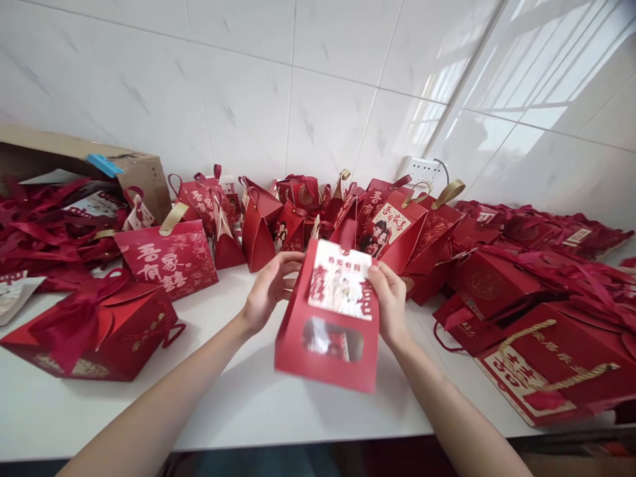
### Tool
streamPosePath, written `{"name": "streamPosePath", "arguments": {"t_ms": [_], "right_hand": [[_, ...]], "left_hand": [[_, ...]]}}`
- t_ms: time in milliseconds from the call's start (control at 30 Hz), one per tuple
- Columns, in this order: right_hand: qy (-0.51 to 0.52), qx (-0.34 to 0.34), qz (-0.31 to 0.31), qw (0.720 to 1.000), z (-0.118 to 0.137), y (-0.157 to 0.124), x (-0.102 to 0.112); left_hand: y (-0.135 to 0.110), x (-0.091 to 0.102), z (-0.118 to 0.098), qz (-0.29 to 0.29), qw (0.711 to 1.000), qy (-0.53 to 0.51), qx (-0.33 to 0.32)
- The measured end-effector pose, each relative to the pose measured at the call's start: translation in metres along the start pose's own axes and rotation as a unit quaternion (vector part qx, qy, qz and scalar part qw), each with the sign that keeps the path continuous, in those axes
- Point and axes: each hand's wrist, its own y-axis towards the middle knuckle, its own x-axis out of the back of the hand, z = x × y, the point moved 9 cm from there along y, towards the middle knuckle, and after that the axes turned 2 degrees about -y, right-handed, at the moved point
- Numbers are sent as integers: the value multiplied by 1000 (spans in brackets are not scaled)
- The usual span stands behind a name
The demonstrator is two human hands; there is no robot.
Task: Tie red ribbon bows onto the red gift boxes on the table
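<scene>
A red gift box (293, 351) with a clear window and a white printed card (342, 281) on its front is held above the white table, tilted slightly. My right hand (390, 298) grips its upper right edge, thumb on the front by the card. My left hand (271, 288) is at its upper left side, fingers curled, with their tips partly hidden behind the box. A red ribbon loop (346, 232) rises from the box's top. Through the window, something red and white shows inside, too blurred to name.
Several red gift boxes (261, 225) stand along the tiled wall. A bow-tied box (106, 331) and a cardboard carton (144, 182) with ribboned pieces are left. More boxes (561, 358) with rope handles pile up right. A power strip (422, 171) sits against the wall.
</scene>
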Motion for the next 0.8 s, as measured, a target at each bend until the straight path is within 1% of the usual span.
{"name": "streamPosePath", "arguments": {"t_ms": [67,100,167,233,267,333,400,500,533,567,633,667,733,767,800], "right_hand": [[46,-61,-39,996,-8,4,7],[60,-90,-44,993,-12,5,7],[76,-137,-40,987,-19,7,8],[75,-165,-43,982,-23,7,10],[69,-173,-46,981,-23,7,12],[54,-178,-49,981,-22,6,13],[47,-176,-57,982,-21,5,12],[46,-169,-73,982,-22,5,11],[36,-164,-76,983,-21,6,12],[16,-156,-76,985,-19,8,14],[-49,-124,-72,988,-8,14,24],[-87,-95,-73,989,3,16,31],[-150,-2,-107,983,35,14,49],[-172,54,-133,975,53,6,57],[-192,113,-167,961,70,-7,62]], "left_hand": [[2,-2,2,16,1000,-22,11],[1,-5,5,35,999,-24,24],[-2,-15,14,91,993,-27,65],[-6,-22,22,142,985,-32,98],[-7,-24,24,156,982,-37,102],[-8,-24,24,159,982,-38,98],[-7,-24,18,147,985,-31,83],[-7,-28,1,141,989,-31,26],[-8,-31,-3,152,988,-31,15],[-9,-35,-4,169,985,-31,17],[-12,-41,2,198,978,-31,52],[-13,-42,5,203,976,-34,71],[-12,-41,8,192,977,-46,83],[-12,-39,7,179,980,-51,76],[-11,-37,6,168,982,-52,66]]}}
